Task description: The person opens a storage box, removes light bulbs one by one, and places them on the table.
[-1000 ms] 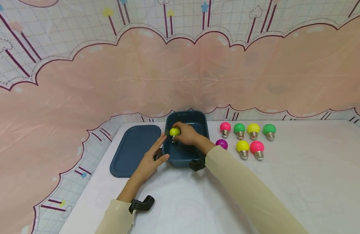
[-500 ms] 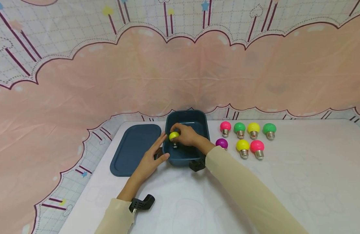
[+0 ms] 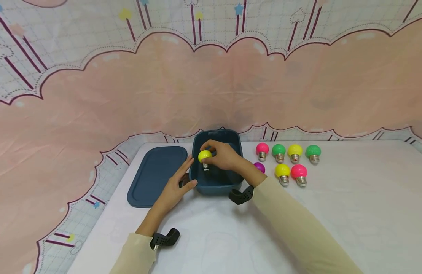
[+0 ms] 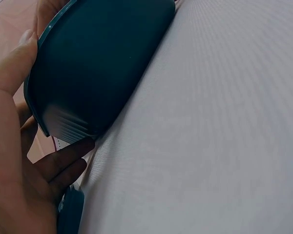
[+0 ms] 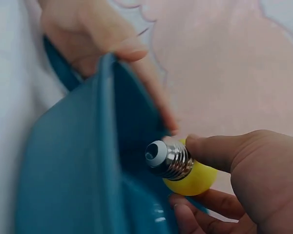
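Note:
My right hand [image 3: 222, 156] pinches a yellow light bulb [image 3: 204, 155] between thumb and fingers, over the inside of the dark blue box [image 3: 217, 189]. In the right wrist view the bulb's silver screw base [image 5: 173, 158] points toward the box wall, away from the palm. My left hand [image 3: 174, 190] rests against the left side of the box with its fingers extended. The left wrist view shows its thumb [image 4: 19, 61] at the box rim and other fingers along the outer wall. Part of the box's inside is hidden behind my right hand.
A flat dark blue lid [image 3: 156, 177] lies left of the box. Several bulbs stand in rows on the right, among them a pink bulb [image 3: 299, 173] and a green bulb [image 3: 313, 153]. A purple bulb [image 3: 260, 167] is partly hidden by my right arm. A patterned curtain [image 3: 211, 83] hangs behind.
The yellow bulb dipped lower in the box, then came up a little in my right hand. My right wrist has turned and shifted right. The left hand stays at the box's side.

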Demonstrator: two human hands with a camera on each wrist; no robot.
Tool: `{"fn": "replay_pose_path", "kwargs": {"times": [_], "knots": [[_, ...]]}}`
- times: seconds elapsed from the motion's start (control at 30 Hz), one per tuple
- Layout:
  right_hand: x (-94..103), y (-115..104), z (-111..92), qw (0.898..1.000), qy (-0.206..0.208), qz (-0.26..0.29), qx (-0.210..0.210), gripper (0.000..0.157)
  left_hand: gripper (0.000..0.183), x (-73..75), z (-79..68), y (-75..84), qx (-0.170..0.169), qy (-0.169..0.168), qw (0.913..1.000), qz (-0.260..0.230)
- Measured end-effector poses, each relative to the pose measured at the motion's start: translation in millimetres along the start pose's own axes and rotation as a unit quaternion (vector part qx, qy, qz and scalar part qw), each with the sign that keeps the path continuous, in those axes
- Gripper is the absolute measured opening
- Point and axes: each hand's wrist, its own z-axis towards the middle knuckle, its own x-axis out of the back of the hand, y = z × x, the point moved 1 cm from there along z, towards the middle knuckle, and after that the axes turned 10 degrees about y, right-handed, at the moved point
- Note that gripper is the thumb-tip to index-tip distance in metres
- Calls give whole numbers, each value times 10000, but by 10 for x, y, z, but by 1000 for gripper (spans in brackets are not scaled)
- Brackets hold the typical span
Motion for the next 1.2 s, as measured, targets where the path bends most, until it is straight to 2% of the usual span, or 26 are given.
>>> {"fn": "replay_pose_path", "kwargs": {"times": [0.13,0.23,0.63,0.97,1.2], "knots": [[139,-33,-95,9996,156,134,173,35,66,29,-31,174,53,-21,10000,-57],[245,-37,-170,9991,262,224,256,36,66,43,-43,234,89,-11,9999,52],[604,93,-491,9985,534,74,-57,37,66,52,-48,233,47,35,9999,97],[909,380,-767,9960,860,-151,-174,39,66,28,-37,256,-7,17,10000,65],[1173,519,-957,9926,980,-466,-550,41,66,14,-26,244,-15,-10,10000,39]]}}
